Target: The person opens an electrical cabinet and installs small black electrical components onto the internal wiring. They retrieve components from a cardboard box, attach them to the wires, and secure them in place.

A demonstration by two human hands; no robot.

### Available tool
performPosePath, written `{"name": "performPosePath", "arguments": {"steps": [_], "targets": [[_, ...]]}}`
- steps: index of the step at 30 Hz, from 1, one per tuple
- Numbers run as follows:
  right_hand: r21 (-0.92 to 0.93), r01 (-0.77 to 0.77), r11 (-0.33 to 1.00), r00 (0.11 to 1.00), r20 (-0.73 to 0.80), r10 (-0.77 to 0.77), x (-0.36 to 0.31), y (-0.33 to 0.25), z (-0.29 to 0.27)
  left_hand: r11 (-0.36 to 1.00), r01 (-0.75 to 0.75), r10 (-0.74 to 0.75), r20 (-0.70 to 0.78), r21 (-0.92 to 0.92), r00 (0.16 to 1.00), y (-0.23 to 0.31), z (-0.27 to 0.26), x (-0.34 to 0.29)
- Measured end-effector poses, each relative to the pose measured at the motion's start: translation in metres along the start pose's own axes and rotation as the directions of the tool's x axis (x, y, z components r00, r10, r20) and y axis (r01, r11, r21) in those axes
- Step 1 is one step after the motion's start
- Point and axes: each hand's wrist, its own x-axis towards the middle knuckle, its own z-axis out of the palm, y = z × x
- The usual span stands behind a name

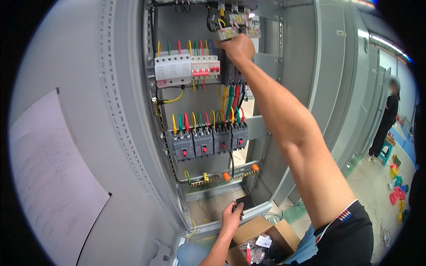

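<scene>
Head view, facing an open grey electrical cabinet: my right hand reaches up to a pale block, up and right of the red-switched breakers; I cannot tell whether its fingers clamp it. Lower, my left hand curls at a dark object, hold unclear, near a cardboard box.

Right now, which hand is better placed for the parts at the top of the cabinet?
Probably the right hand: it is raised right by those white-and-yellow parts. The left hand is far lower, near the open cardboard box.
</scene>
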Motion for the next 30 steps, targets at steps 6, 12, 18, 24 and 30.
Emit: {"name": "performPosePath", "arguments": {"steps": [6, 12, 18, 24, 30], "targets": [[-0.061, 0.276, 0.959, 0.957, 0.109, -0.268, 0.017, 0.012, -0.021, 0.999, 0.043, -0.043, -0.011, -0.002, 0.999, -0.011, -0.004, 0.007], [-0.172, 0.678, 0.715, 0.674, -0.245, -0.697, 0.045, 0.013, -0.066, 0.999, 0.039, -0.039, 0.008, -0.03, 0.999, -0.013, -0.002, 0.011], [-0.419, 0.636, 0.648, 0.718, 0.013, -0.696, 0.083, 0.004, -0.07, 0.995, 0.075, -0.075, -0.005, -0.062, 0.997, -0.01, 0.0, 0.013], [-0.508, 0.664, 0.549, 0.71, 0.199, -0.676, 0.1, -0.009, -0.068, 0.998, 0.066, -0.066, -0.006, 0.005, 0.998, -0.013, 0.001, 0.016], [-0.502, 0.683, 0.53, 0.705, 0.262, -0.659, 0.111, -0.01, -0.07, 0.998, 0.055, -0.055, -0.008, 0.014, 0.998, -0.015, 0.002, 0.019]]}}
